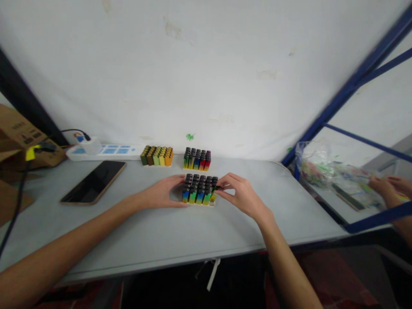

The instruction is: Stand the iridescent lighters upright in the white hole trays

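Observation:
A block of blue, green and yellow lighters with black tops point(199, 191) stands upright in a pale tray on the grey table. My left hand point(164, 193) holds the block's left side, thumb at the front corner and fingers behind. At the right front corner, my right hand point(236, 191) pinches the black top of a yellowish lighter point(213, 196). Behind the block stands a second set of lighters, green to red point(197, 159). Further left is a third set with gold tops, dark green to orange point(157, 156).
A phone point(94, 182) lies on the table point(167, 244) at left, before a white power strip point(119, 150). Cardboard point(28, 133) is far left. Beyond the blue frame point(341, 90) are plastic bags point(317, 165) and another person's hands point(391, 186).

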`<state>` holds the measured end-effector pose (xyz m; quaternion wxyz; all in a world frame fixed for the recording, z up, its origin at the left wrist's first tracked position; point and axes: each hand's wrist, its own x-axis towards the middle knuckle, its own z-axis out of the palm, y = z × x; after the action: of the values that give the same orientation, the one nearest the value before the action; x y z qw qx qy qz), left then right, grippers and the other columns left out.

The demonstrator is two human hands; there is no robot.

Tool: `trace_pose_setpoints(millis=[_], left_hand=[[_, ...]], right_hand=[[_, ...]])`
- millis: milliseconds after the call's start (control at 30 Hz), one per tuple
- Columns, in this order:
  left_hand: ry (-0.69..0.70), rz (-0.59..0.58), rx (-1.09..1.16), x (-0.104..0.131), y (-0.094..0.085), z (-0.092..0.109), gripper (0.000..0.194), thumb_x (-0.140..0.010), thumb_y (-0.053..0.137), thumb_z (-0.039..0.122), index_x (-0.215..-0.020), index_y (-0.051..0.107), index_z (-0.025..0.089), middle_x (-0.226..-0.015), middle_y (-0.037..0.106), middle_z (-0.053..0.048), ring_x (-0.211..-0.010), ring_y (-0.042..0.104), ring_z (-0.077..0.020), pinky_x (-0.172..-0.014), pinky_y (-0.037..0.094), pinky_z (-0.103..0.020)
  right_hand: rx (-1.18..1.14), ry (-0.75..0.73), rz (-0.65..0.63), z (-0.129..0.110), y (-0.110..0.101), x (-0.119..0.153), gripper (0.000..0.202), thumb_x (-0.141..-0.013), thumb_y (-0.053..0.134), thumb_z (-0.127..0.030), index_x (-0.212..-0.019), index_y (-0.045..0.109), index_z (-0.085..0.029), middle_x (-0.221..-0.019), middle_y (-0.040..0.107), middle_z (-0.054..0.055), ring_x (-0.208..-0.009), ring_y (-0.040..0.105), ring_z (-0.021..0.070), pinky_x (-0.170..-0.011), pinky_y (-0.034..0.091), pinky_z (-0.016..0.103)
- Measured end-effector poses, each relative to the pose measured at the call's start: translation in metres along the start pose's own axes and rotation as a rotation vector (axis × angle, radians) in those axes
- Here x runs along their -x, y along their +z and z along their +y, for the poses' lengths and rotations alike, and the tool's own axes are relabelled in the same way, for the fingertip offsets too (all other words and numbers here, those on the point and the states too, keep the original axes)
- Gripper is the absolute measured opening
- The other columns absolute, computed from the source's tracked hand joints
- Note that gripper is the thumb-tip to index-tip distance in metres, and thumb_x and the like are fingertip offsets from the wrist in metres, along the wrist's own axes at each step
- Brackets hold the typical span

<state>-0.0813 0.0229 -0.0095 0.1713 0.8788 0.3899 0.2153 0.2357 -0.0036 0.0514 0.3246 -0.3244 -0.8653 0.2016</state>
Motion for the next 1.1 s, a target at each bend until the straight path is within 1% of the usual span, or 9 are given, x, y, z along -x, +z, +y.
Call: trace_pose_setpoints(millis=[133,233,567,700,800,867,933,1000,1100], left_hand=[[-0.006,0.004,-0.004,0.000,-0.001,0.001,0.081,-0.077,0.081,0.057,-0.141,0.055,0.014,-0.149,0.058,-0.017,-0.136,0.055,-0.0355,-0.118,0.041,-0.048],[-0.006,0.016,0.009,0.000,-0.001,0.001,0.079,-0.075,0.082,0.058,-0.138,0.058,0.017,-0.148,0.059,-0.015,-0.135,0.056,-0.0364,-0.118,0.041,-0.049],[-0.007,0.026,0.031,-0.001,0.001,-0.001,0.081,-0.074,0.081,0.061,-0.140,0.058,0.019,-0.147,0.059,-0.015,-0.134,0.057,-0.0365,-0.117,0.043,-0.052],[0.011,0.034,0.040,-0.001,0.001,-0.001,0.080,-0.074,0.081,0.060,-0.140,0.058,0.020,-0.147,0.060,-0.013,-0.134,0.057,-0.0358,-0.117,0.043,-0.051],[0.002,0.029,0.023,-0.001,0.001,0.000,0.081,-0.075,0.081,0.060,-0.141,0.057,0.020,-0.147,0.060,-0.014,-0.134,0.057,-0.0355,-0.117,0.043,-0.050],[0.001,0.034,0.019,-0.001,0.001,0.000,0.079,-0.075,0.081,0.060,-0.140,0.057,0.020,-0.147,0.060,-0.014,-0.134,0.057,-0.0353,-0.117,0.042,-0.049],[0.011,0.050,0.013,-0.001,0.002,0.001,0.076,-0.075,0.081,0.060,-0.135,0.060,0.019,-0.145,0.061,-0.014,-0.133,0.058,-0.0352,-0.117,0.042,-0.048],[0.022,0.070,0.001,-0.001,0.004,0.002,0.072,-0.075,0.080,0.060,-0.131,0.062,0.018,-0.142,0.062,-0.015,-0.131,0.059,-0.0345,-0.117,0.043,-0.047],[0.027,0.104,-0.011,-0.002,0.009,0.006,0.070,-0.078,0.078,0.059,-0.131,0.060,0.017,-0.139,0.063,-0.016,-0.128,0.060,-0.0336,-0.115,0.045,-0.047]], right_hand=[[-0.015,0.015,-0.004,-0.001,0.000,0.001,0.007,-0.097,0.066,-0.026,-0.101,0.064,-0.021,-0.102,0.063,0.004,-0.088,0.071,0.0156,-0.086,0.066,0.033],[0.016,0.027,-0.049,-0.003,-0.002,0.002,0.008,-0.096,0.068,-0.025,-0.103,0.065,-0.021,-0.101,0.066,0.004,-0.086,0.071,0.0158,-0.084,0.064,0.033],[0.089,0.019,-0.138,-0.004,-0.008,0.002,0.013,-0.097,0.067,-0.030,-0.106,0.073,-0.023,-0.100,0.073,0.004,-0.080,0.071,0.0166,-0.080,0.058,0.032],[0.175,0.051,-0.099,-0.003,-0.003,0.001,0.018,-0.097,0.067,-0.028,-0.114,0.068,-0.023,-0.102,0.071,0.005,-0.080,0.070,0.0170,-0.082,0.057,0.034],[0.184,0.097,-0.071,-0.003,0.000,0.000,0.025,-0.095,0.070,-0.030,-0.118,0.062,-0.023,-0.105,0.068,0.004,-0.077,0.067,0.0160,-0.078,0.058,0.033],[0.189,0.089,-0.051,-0.006,0.000,0.000,0.028,-0.095,0.071,-0.035,-0.118,0.060,-0.024,-0.108,0.066,0.005,-0.083,0.067,0.0178,-0.082,0.058,0.035],[0.211,0.046,-0.020,-0.013,0.000,0.000,0.032,-0.095,0.070,-0.041,-0.121,0.060,-0.026,-0.115,0.063,0.007,-0.100,0.066,0.0218,-0.093,0.056,0.040],[0.247,0.002,0.016,-0.020,0.001,-0.002,0.039,-0.094,0.069,-0.046,-0.127,0.058,-0.027,-0.126,0.059,0.010,-0.119,0.059,0.0260,-0.106,0.051,0.046],[0.310,-0.037,0.020,-0.027,0.012,-0.013,0.054,-0.092,0.069,-0.053,-0.138,0.053,-0.029,-0.143,0.048,0.014,-0.139,0.044,0.0310,-0.118,0.041,0.052]])
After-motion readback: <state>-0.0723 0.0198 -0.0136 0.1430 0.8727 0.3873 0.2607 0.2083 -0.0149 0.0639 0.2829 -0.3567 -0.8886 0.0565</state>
